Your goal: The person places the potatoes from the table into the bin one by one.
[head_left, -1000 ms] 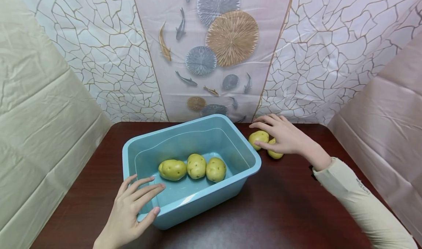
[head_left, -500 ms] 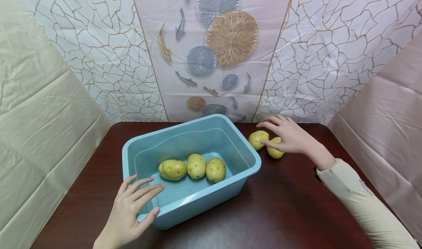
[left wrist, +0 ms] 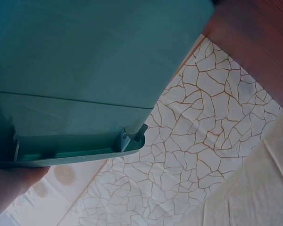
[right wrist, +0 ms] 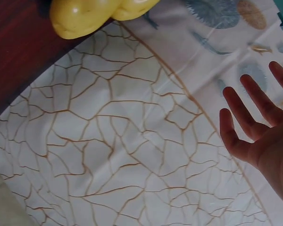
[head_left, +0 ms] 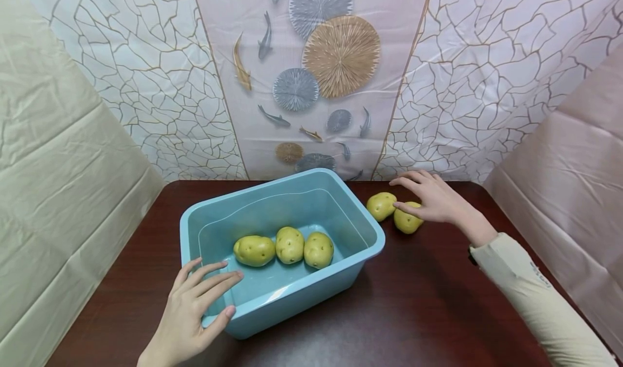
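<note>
A light-blue plastic bin (head_left: 302, 308) stands at an angle on the table. Three potatoes, a left one (head_left: 254, 251), a middle one (head_left: 289, 245) and a right one (head_left: 318, 250), lie in a row on its floor. My left hand (head_left: 182, 315) rests at the bin's near-left corner, fingers extended over the rim. Beyond the bin's right end are two more potatoes, one nearer the bin (head_left: 381, 207) and one farther right (head_left: 408, 222). My right hand (head_left: 435, 198), fingers spread and holding nothing, hovers over the farther one and partly hides it; contact cannot be told.
The dark reddish-brown table (head_left: 428, 302) ends at a patterned cloth backdrop (head_left: 448, 113) just behind the bin and the loose potatoes. Pale cloth panels, a left one (head_left: 58, 183) and a right one (head_left: 559, 167), slope up beside the table.
My right hand has drawn back to the right, from above the nearer loose potato to above the farther one, holding nothing. My left hand and the bin have stayed still.
</note>
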Demonstrator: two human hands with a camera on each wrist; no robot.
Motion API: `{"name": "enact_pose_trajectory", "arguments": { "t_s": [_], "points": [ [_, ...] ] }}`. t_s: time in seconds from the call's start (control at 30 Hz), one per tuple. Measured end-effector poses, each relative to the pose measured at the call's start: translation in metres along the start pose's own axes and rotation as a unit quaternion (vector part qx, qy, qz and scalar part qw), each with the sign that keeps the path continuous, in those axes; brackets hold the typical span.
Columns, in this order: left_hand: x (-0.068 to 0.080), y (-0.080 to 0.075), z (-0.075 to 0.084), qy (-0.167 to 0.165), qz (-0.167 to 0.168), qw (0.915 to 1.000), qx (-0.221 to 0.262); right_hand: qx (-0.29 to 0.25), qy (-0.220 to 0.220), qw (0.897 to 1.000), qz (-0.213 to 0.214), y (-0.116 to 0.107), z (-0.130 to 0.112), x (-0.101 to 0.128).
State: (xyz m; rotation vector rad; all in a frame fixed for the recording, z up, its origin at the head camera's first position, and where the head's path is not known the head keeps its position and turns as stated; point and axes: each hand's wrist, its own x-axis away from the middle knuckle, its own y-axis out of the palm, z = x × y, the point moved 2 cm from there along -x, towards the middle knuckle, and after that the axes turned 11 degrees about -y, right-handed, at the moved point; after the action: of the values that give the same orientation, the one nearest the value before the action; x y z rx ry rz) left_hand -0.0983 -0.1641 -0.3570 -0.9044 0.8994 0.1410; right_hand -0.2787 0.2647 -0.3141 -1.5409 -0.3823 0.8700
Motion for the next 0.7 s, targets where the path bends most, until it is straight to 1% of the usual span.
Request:
{"name": "enact_pose_trajectory", "arguments": {
  "t_s": [0.2,0.7],
  "points": [
    [0.000,0.000,0.000,-0.003,-0.001,1.0000,0.001,-0.002,0.019,1.000,-0.008,0.004,0.010,0.003],
    [0.001,0.000,0.000,-0.008,-0.003,1.0000,0.001,-0.002,0.043,0.999,-0.012,0.019,0.028,0.008]
  ]
}}
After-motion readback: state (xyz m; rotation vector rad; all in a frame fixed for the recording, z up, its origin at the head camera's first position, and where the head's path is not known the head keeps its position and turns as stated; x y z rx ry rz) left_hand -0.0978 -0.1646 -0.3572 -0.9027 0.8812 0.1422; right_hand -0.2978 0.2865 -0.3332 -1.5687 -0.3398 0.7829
